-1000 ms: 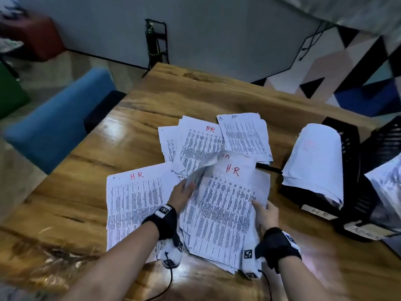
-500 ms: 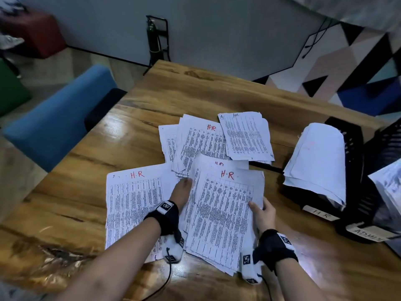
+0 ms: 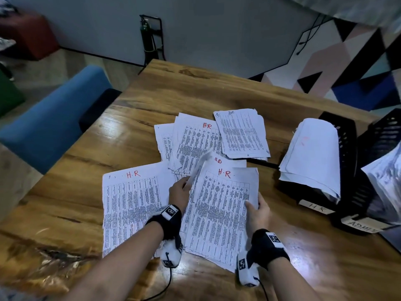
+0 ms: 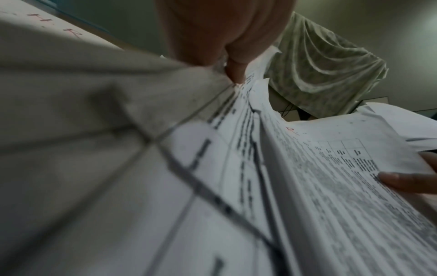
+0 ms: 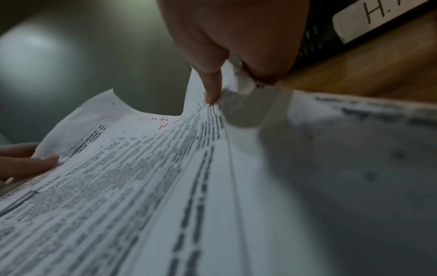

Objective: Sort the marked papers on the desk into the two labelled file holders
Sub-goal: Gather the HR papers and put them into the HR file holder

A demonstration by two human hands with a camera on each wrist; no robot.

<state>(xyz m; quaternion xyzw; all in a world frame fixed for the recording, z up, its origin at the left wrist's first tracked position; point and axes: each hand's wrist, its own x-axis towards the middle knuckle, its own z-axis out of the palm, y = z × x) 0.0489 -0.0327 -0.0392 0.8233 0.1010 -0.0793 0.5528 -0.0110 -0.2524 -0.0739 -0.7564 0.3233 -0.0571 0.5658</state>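
Note:
Printed sheets marked "H.R" in red lie spread on the wooden desk [image 3: 195,90]. Both hands hold the near stack of papers [image 3: 219,209], its top sheet marked H.R. My left hand [image 3: 181,190] grips the stack's left edge, where one sheet curls up. My right hand [image 3: 257,208] pinches the right edge between thumb and fingers, as the right wrist view shows on the same stack [image 5: 146,168]. At the right stand two black mesh file holders: the one labelled H.R [image 3: 345,135] holds a curved bundle of sheets, the one labelled ADMIN [image 3: 382,135] holds papers too.
A single H.R sheet [image 3: 132,205] lies to the left of the stack; more sheets [image 3: 195,142] and a smaller page [image 3: 242,133] lie behind it. A blue chair [image 3: 50,118] stands at the desk's left edge. A dark metal stand [image 3: 152,40] is by the far wall.
The lifted sheets dropped flat onto the stack, then one sheet at the left edge curled up again. My right thumb moved onto the top sheet's right edge.

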